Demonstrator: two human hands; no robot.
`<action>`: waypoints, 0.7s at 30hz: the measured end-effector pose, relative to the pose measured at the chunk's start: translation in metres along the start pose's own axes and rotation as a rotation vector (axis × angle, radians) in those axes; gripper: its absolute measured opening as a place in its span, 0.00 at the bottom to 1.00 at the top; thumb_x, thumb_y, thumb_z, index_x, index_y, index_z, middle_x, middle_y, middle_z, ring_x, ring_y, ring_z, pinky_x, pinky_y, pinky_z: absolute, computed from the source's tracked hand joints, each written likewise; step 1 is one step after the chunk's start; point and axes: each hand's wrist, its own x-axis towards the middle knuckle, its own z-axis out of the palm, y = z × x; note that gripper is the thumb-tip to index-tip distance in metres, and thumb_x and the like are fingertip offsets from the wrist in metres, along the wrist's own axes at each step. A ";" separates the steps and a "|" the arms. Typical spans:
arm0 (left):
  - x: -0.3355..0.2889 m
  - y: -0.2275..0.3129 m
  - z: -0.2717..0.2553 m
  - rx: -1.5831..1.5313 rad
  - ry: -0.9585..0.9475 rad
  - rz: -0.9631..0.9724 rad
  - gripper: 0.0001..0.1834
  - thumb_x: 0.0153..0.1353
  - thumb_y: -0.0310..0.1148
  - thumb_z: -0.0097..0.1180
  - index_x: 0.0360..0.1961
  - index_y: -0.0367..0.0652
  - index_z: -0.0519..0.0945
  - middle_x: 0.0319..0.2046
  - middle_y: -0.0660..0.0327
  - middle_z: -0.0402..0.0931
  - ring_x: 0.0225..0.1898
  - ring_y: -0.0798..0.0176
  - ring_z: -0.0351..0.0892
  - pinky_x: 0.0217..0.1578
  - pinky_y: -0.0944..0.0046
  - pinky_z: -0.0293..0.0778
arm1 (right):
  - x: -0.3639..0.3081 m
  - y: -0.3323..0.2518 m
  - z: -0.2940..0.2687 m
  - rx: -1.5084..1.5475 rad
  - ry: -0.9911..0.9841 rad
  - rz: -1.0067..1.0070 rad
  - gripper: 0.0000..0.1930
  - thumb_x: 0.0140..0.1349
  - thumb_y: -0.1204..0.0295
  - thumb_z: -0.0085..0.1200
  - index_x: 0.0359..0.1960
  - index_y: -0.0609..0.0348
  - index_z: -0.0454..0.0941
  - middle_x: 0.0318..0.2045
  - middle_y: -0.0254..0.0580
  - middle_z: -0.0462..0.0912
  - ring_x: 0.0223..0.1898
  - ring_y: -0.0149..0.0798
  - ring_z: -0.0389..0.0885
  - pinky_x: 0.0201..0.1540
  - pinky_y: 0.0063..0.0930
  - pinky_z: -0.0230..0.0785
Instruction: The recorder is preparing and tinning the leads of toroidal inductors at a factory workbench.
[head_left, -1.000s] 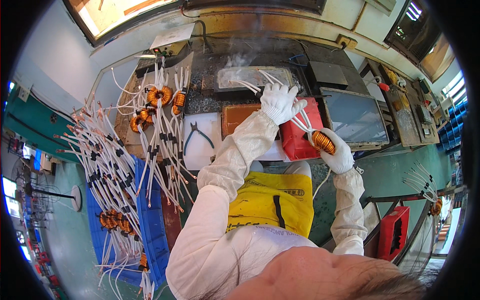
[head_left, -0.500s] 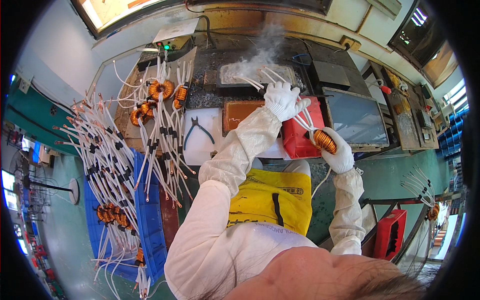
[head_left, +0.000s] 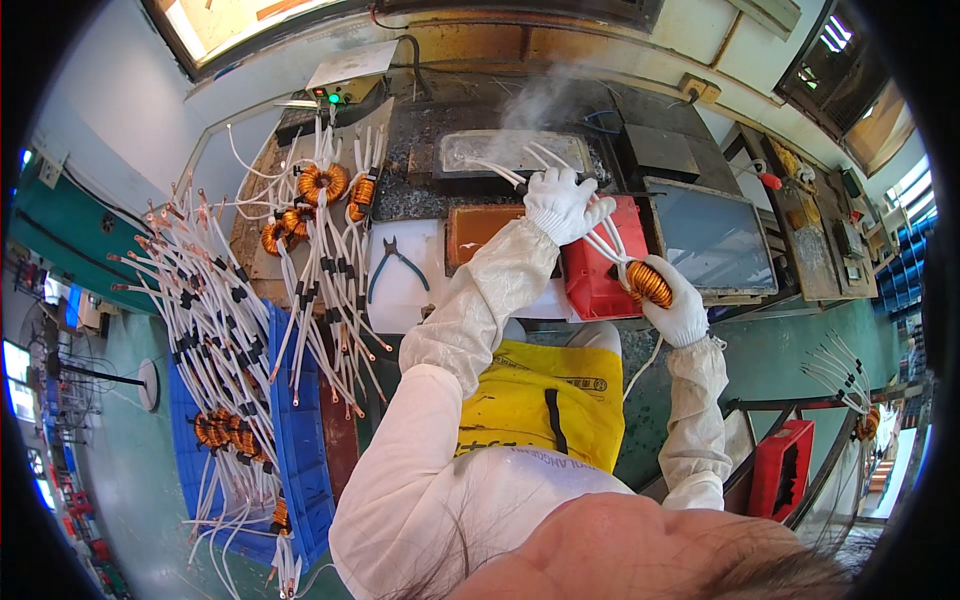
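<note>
My left hand [head_left: 563, 205] grips white insulated cables [head_left: 604, 246], right hand [head_left: 680, 310] their copper-wound ring [head_left: 649, 284], apparently tip-dipping at the grey rectangular trough [head_left: 512, 148] ahead; next calls for steadiness.

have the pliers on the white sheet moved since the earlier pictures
No, the pliers show no visible shift either way: they lie in the same spot on the white sheet, handles still spread.
</note>
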 end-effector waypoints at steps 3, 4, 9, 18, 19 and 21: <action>0.000 0.000 0.002 -0.009 0.022 0.004 0.20 0.49 0.58 0.58 0.25 0.52 0.83 0.25 0.59 0.73 0.30 0.53 0.74 0.33 0.50 0.66 | 0.000 0.003 0.001 0.019 0.002 -0.010 0.30 0.44 0.80 0.57 0.56 0.55 0.72 0.46 0.52 0.80 0.50 0.50 0.80 0.53 0.33 0.71; 0.000 -0.001 0.002 -0.009 0.022 0.004 0.20 0.49 0.58 0.58 0.25 0.52 0.83 0.25 0.59 0.73 0.30 0.53 0.74 0.33 0.50 0.66 | 0.000 0.002 0.000 0.019 0.003 -0.010 0.30 0.44 0.80 0.57 0.56 0.55 0.72 0.46 0.52 0.80 0.50 0.50 0.80 0.53 0.33 0.71; 0.000 -0.002 0.004 -0.007 -0.008 -0.005 0.20 0.49 0.57 0.58 0.23 0.52 0.84 0.25 0.58 0.73 0.31 0.52 0.75 0.33 0.49 0.67 | 0.001 0.000 0.000 0.012 -0.006 0.008 0.31 0.44 0.80 0.57 0.56 0.54 0.72 0.46 0.52 0.80 0.50 0.50 0.80 0.52 0.33 0.71; 0.001 -0.002 0.005 0.000 -0.034 -0.022 0.20 0.50 0.57 0.56 0.25 0.53 0.86 0.24 0.58 0.73 0.31 0.51 0.75 0.32 0.49 0.67 | 0.001 0.003 0.001 0.018 0.007 -0.008 0.30 0.45 0.80 0.57 0.55 0.54 0.72 0.45 0.53 0.81 0.49 0.49 0.81 0.52 0.32 0.71; 0.001 -0.002 0.006 0.000 -0.033 -0.021 0.20 0.50 0.57 0.56 0.25 0.53 0.86 0.24 0.58 0.73 0.31 0.51 0.75 0.32 0.49 0.67 | 0.001 0.003 0.001 0.017 0.007 -0.009 0.30 0.45 0.80 0.57 0.55 0.54 0.72 0.45 0.53 0.81 0.49 0.49 0.81 0.52 0.32 0.71; 0.001 -0.003 0.007 0.005 -0.020 -0.012 0.20 0.50 0.58 0.55 0.24 0.54 0.86 0.25 0.58 0.73 0.31 0.51 0.74 0.32 0.49 0.67 | 0.002 0.001 0.000 0.037 0.004 -0.002 0.30 0.45 0.80 0.57 0.55 0.55 0.72 0.44 0.53 0.81 0.49 0.49 0.81 0.52 0.32 0.71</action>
